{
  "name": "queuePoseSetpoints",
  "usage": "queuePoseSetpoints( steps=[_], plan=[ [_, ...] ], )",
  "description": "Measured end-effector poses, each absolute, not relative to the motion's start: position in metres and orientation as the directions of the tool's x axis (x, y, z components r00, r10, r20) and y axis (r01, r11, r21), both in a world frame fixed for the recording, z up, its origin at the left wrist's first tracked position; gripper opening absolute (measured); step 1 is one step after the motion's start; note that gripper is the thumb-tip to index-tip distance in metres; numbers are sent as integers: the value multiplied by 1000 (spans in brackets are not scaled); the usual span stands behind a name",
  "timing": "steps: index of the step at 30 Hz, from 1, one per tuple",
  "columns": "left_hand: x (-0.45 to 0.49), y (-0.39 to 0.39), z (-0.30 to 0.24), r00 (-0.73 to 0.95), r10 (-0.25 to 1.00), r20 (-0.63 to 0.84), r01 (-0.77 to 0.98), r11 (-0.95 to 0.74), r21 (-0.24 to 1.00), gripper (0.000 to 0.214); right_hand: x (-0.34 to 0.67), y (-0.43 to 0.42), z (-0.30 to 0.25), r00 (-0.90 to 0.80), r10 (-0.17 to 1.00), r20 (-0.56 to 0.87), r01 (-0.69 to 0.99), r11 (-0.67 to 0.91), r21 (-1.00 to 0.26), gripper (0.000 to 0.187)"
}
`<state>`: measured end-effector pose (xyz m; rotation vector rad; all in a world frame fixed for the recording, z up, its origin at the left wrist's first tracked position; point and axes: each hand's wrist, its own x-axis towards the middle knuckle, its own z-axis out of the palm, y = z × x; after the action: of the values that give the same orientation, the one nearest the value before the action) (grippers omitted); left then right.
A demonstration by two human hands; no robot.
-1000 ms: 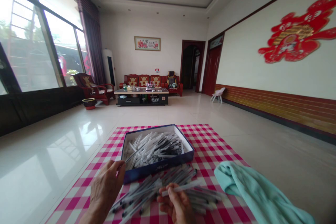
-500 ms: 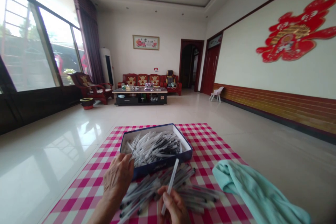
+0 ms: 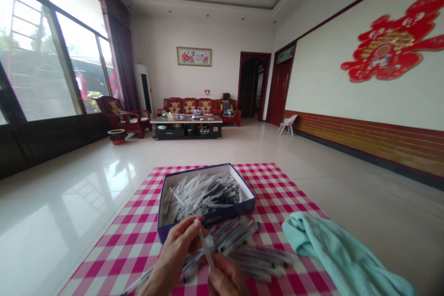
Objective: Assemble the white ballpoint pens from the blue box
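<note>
A translucent white pen barrel [image 3: 206,246] slants between my two hands, just in front of the box. Its lower end sits in the closed fingers of my right hand [image 3: 227,275]. At the upper end, the thumb and fingers of my left hand [image 3: 181,238] pinch the tip. Whether a smaller part is also in the left fingers is hidden. Under and beside my hands lies a loose heap of clear pens [image 3: 239,235] with dark ends. Behind it stands a shallow blue box [image 3: 247,204] holding many white and black slim pen parts [image 3: 204,194].
A pink-and-white checked cloth [image 3: 114,245] covers the table. To the right lies a crumpled mint-green cloth [image 3: 333,249]. Farther off across the tiled floor are a low coffee table [image 3: 187,121], a wooden sofa [image 3: 173,104] and a small chair [image 3: 287,123].
My left hand has come from the box's left front corner to the barrel's upper end. The barrel now tilts left instead of right. A dark thin piece now leans inside the box's left side.
</note>
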<state>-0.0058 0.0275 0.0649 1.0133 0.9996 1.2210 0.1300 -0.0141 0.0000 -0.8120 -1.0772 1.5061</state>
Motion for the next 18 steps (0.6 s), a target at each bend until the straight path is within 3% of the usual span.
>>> queuePoseSetpoints(
  steps=[3, 6, 13, 16, 18],
  plan=[
    [-12, 29, 55, 12, 986, -166, -470, 152, 869, 20, 135, -9, 5, -110, 994, -15, -635, -82, -768, 53],
    [-10, 27, 43, -48, 960, -277, -605, 193, 773, 8, 138, -6, 7, -77, 995, -60, -763, -98, -639, 51],
    [14, 10, 22, 125, 932, -339, -671, 331, 663, 9, 135, -5, 2, -42, 998, -38, -713, -57, -699, 41],
    [17, 5, 22, 164, 932, -324, -642, 350, 682, 18, 135, -3, -4, -58, 998, -12, -674, -48, -738, 38],
    [15, 2, 22, 161, 951, -265, -576, 308, 757, 23, 136, -1, -8, -72, 997, 7, -642, -41, -766, 37]
  ],
)
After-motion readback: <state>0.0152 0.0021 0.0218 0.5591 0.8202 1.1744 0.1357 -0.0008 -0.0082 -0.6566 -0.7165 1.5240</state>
